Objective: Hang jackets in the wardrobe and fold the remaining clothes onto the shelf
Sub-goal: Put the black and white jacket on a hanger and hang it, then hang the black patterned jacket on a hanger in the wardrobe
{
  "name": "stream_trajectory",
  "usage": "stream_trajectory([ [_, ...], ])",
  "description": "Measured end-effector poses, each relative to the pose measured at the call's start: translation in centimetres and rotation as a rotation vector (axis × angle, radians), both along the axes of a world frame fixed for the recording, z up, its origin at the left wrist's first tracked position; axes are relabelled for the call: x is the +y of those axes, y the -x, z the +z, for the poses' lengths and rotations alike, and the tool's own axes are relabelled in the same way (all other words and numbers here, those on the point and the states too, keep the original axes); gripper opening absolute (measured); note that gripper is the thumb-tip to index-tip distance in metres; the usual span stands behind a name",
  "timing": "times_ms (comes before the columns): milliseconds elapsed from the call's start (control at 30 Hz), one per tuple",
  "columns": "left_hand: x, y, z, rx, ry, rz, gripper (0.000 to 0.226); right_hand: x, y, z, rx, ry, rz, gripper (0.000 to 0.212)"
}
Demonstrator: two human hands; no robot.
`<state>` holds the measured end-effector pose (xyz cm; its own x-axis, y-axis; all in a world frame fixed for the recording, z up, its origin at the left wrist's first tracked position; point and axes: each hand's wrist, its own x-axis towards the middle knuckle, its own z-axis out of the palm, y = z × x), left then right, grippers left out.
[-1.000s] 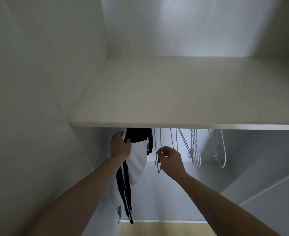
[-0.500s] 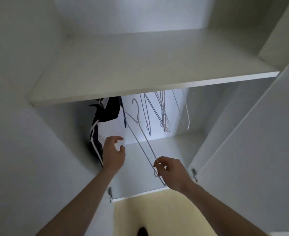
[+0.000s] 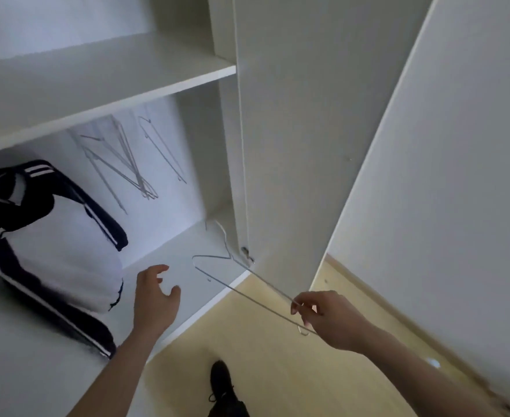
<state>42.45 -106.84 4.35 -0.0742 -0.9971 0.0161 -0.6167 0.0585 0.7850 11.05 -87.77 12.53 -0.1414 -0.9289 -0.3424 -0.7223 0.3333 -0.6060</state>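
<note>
White wardrobe (image 3: 293, 145) panels stand open over pale wood floor (image 3: 278, 371). Hanging at the far left is a white jacket (image 3: 55, 236) with navy sleeves and white stripes. Right hand (image 3: 329, 319) pinches a thin wire hanger (image 3: 247, 291); left hand (image 3: 156, 299) hovers, fingers loose, just beside the jacket's hem. Spare hangers (image 3: 127, 164) dangle beneath the shelf (image 3: 97, 82).

The rail that carries the hanging wire hangers (image 3: 127, 164) is hidden behind the wardrobe shelf (image 3: 106, 82), at upper left. Those hangers are smeared by blur, so their number cannot be told. The navy-and-white jacket (image 3: 52, 245) runs off the left edge. At the bottom edge, a dark shoe (image 3: 222, 383) is cut off, as are both forearms.
</note>
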Motion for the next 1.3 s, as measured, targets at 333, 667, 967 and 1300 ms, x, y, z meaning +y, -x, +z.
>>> stream_trajectory([
  [333,14.1,16.8,-1.9,-0.146,-0.058,-0.570,0.048,25.0,9.0,-1.1,0.077,-0.026,-0.505,0.023],
  [667,24.7,37.7,-2.0,-0.349,0.141,-1.243,0.056,44.6,14.4,-2.3,0.053,-0.047,-0.955,0.022],
  [967,37.7,54.1,-2.7,-0.291,0.190,-1.415,0.050,58.6,22.3,-3.3,0.009,-0.106,-1.105,0.021],
  [1300,52.2,67.1,-4.5,-0.508,0.092,-1.723,0.028,73.3,27.0,-5.1,-0.002,-0.104,-1.272,0.020],
])
